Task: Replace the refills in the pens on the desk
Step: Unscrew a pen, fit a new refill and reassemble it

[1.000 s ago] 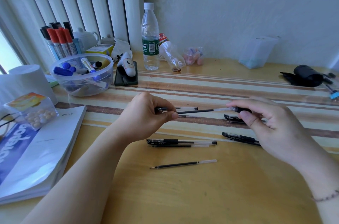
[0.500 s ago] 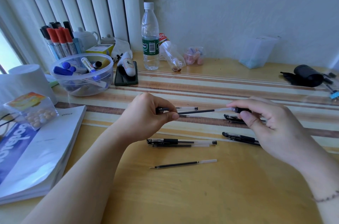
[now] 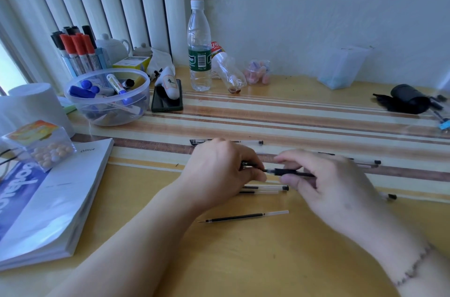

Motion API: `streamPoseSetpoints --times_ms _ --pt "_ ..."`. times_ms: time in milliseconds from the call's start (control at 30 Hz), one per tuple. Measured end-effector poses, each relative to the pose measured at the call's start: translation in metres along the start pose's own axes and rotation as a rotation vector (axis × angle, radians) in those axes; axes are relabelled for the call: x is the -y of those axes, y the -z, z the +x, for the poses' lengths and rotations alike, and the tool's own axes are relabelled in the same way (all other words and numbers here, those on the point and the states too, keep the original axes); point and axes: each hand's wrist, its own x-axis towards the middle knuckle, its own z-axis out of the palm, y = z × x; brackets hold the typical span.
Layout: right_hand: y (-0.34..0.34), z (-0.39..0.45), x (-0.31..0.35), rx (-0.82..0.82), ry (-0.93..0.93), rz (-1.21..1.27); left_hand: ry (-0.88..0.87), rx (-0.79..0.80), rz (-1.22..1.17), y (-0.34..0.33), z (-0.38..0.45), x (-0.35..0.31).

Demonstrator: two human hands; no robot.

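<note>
My left hand (image 3: 219, 170) pinches the tip end of a thin black refill, and my right hand (image 3: 323, 182) grips a black-gripped pen barrel (image 3: 287, 172). The two hands almost touch above the desk, and the refill is mostly inside the barrel. A loose refill (image 3: 243, 217) lies on the desk in front of the hands. Two clear pens (image 3: 265, 189) lie just under the hands. Another pen (image 3: 248, 142) lies behind my left hand, and more pens (image 3: 365, 162) lie behind and to the right of my right hand.
A clear bowl of markers (image 3: 107, 99) and a marker cup (image 3: 78, 53) stand back left, with a phone (image 3: 168, 102) and water bottle (image 3: 199, 48) beside them. A paper ream (image 3: 48, 199) lies left. A black pouch (image 3: 406, 102) sits far right.
My hands have come together and dropped slightly toward the desk. The refill that spanned the gap between them has slid into the barrel held by my right hand.
</note>
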Motion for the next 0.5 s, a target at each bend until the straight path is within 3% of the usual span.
streamPoseSetpoints --times_ms 167,500 --pt "-0.0081 -0.0015 0.0059 0.041 -0.045 0.115 -0.004 -0.036 -0.083 -0.0011 -0.002 -0.0014" --pt "-0.0028 -0.0012 0.0044 -0.043 0.006 -0.113 -0.067 -0.052 0.026 0.0005 -0.0007 0.0052"
